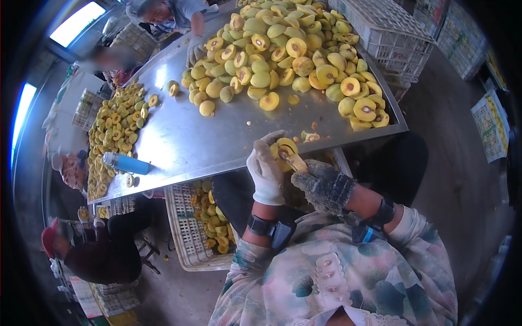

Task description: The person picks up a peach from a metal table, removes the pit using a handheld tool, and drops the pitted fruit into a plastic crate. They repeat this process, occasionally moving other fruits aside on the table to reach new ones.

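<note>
My left hand [266,171], in a white glove, holds a halved yellow fruit [284,148] just past the table's near edge. In my right hand [324,186], in a dark grey glove, is a small tool with a pale handle [296,162]; its tip meets the cut face of the fruit. A large heap of halved yellow-green fruit [261,76] lies on the metal table [190,130], many with brown pits showing. Fruit scraps [310,137] lie near the edge in front of my hands.
A white crate with fruit [178,233] stands below the table, left of my legs. A blue bottle [126,163] lies beside a second fruit heap [115,127]. Stacked crates [389,41] stand at the back right. Several people work around the table; one gloved hand [196,50] touches the heap.
</note>
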A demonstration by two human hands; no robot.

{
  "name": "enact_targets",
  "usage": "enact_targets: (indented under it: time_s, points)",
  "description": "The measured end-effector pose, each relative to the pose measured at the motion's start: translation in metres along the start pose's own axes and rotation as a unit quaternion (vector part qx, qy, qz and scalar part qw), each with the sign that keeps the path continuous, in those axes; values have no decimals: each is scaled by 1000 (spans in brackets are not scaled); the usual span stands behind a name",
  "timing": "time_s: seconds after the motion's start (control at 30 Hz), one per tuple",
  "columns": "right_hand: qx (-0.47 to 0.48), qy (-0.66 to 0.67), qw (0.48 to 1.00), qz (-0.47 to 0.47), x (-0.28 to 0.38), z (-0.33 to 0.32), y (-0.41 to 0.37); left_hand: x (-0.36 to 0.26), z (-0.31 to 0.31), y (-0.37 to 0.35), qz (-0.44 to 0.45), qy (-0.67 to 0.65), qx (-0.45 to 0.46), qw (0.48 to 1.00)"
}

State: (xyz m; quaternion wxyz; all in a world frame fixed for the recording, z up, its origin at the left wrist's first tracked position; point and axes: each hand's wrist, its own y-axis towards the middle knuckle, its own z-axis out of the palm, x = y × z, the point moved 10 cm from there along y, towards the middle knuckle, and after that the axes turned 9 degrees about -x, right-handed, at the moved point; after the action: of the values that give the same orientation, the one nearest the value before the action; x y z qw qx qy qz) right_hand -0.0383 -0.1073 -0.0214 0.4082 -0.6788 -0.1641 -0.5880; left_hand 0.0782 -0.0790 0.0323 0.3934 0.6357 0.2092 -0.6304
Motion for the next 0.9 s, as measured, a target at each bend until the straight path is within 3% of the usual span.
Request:
enact_targets:
  time_s: [0.03,0.17,0.23,0.27,0.47,0.5,0.57,0.6,0.63,0.67,0.73,0.77,0.83,0.9]
  points:
    - [-7,-33,999,-18,0,-2,-1,-4,-1,-1,29,22,-2,999]
    - [28,-77,996,35,-16,-11,-1,-4,4,-1,9,41,43,998]
    - [151,-130,975,-99,-7,4,-7,0,20,-5,-49,77,148,985]
    - [151,-128,976,-95,-11,3,-7,29,23,-6,-160,16,205,965]
    - [149,-37,988,-29,-16,-6,-10,37,26,-7,-146,132,230,953]
    - [179,-2,984,20,-21,-4,-16,38,25,-7,-148,132,232,952]
    - [210,36,974,73,-29,1,-26,44,32,-18,-208,95,312,922]
    - [198,202,945,165,-35,5,-31,51,29,-21,-255,80,319,910]
    - [180,360,881,249,-39,9,-35,55,27,-23,-255,81,316,910]
    - [183,359,881,248,-42,10,-32,57,22,-20,-267,2,259,928]
    - [342,475,800,131,-10,24,-34,57,21,-22,-277,-174,189,926]
    - [341,475,801,129,-11,24,-32,59,26,-30,-276,-173,191,926]
    - [241,353,898,104,-32,15,-18,51,16,-28,-193,-183,89,960]
    - [232,377,890,103,-37,20,-19,50,13,-27,-160,-175,47,970]
